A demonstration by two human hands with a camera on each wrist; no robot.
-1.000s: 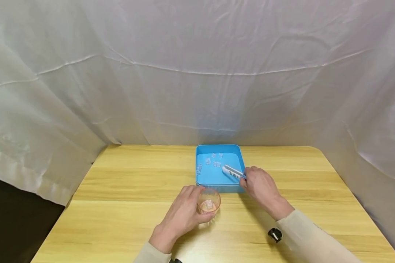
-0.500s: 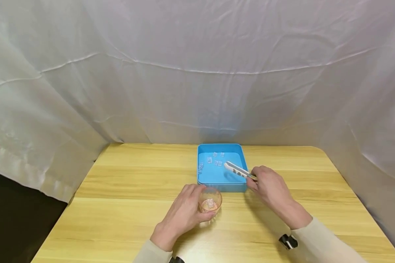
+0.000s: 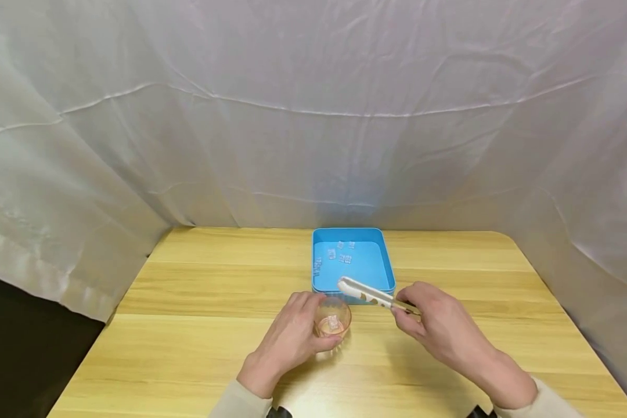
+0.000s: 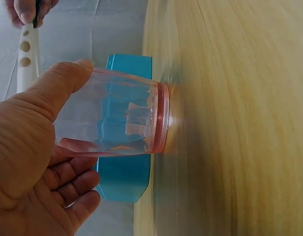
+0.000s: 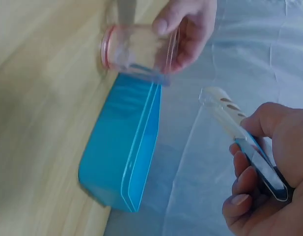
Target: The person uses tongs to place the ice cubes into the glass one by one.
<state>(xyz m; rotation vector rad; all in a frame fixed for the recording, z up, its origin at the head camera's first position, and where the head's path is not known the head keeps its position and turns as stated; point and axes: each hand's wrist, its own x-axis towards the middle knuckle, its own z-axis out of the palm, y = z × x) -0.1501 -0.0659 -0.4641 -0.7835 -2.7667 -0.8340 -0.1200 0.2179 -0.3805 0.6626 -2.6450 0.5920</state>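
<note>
My left hand (image 3: 284, 337) grips a clear, pink-tinted cup (image 4: 107, 113) by its rim as it stands upright on the table. A clear ice-like cube (image 4: 140, 118) lies at the cup's bottom. In my right hand (image 3: 446, 328) is a pair of white tongs (image 3: 366, 292) with dark spots, pinched between thumb and fingers. The right wrist view shows a clear piece (image 5: 206, 98) at the tips of the tongs. Those tips hang above the near edge of the blue tray (image 3: 371, 264), just behind and above the cup.
Several clear cubes (image 3: 345, 259) lie in the tray, some along its left wall. The wooden table (image 3: 188, 307) reaches back to a pale curtain (image 3: 271, 145), which also hangs at both sides.
The right hand has lifted the tongs out of the tray and brought them nearer, their tips now close to the cup. The left hand and cup stay in place.
</note>
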